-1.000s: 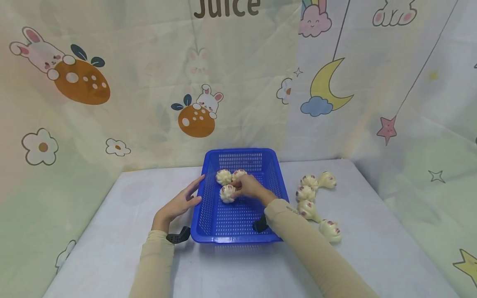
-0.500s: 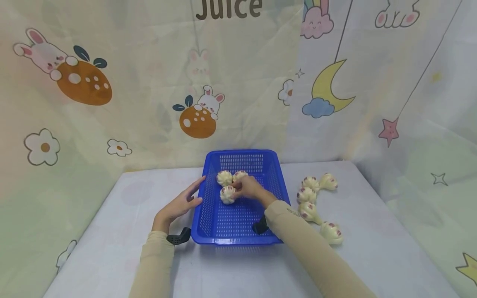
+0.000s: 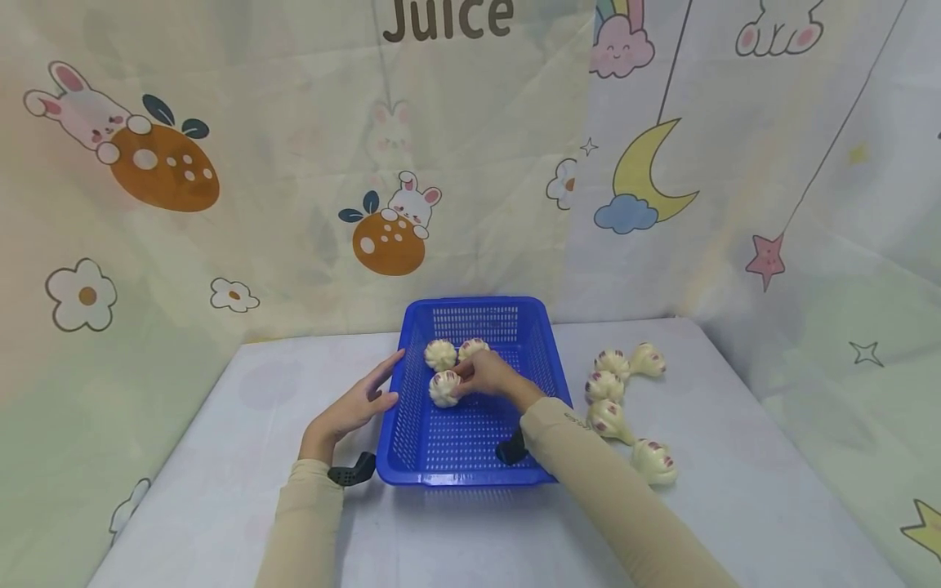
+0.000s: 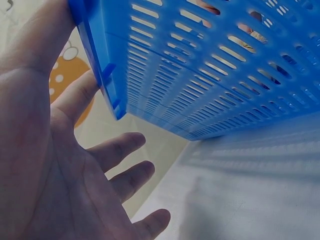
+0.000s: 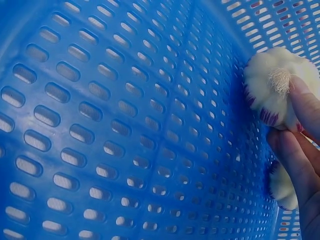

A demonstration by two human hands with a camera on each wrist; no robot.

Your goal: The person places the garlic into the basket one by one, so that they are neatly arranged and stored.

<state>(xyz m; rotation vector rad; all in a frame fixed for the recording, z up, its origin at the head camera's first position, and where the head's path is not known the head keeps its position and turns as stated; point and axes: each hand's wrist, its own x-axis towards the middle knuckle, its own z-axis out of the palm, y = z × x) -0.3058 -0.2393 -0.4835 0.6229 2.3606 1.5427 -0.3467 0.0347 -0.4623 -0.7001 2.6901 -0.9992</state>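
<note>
A blue plastic basket (image 3: 456, 472) with slotted walls stands on the table. Inside it my right hand (image 3: 491, 374) pinches a garlic bulb (image 3: 444, 389) between thumb and fingers; in the right wrist view this bulb (image 5: 272, 85) shows its root tuft and purple streaks. Two more bulbs lie just behind it, one garlic bulb (image 3: 440, 354) at left and another garlic bulb (image 3: 473, 348) partly behind my hand. At the basket's left rim my left hand (image 3: 356, 408) rests with fingers spread; its thumb and index finger touch the rim in the left wrist view.
Right of the basket, several garlic bulbs (image 3: 606, 418) lie in a loose row on the white table (image 3: 470, 539), one garlic bulb (image 3: 653, 461) nearest the front. A patterned cloth wall (image 3: 294, 204) rises behind the table.
The pinched garlic bulb has shifted slightly left and toward the front in the basket. My left hand stays at the rim.
</note>
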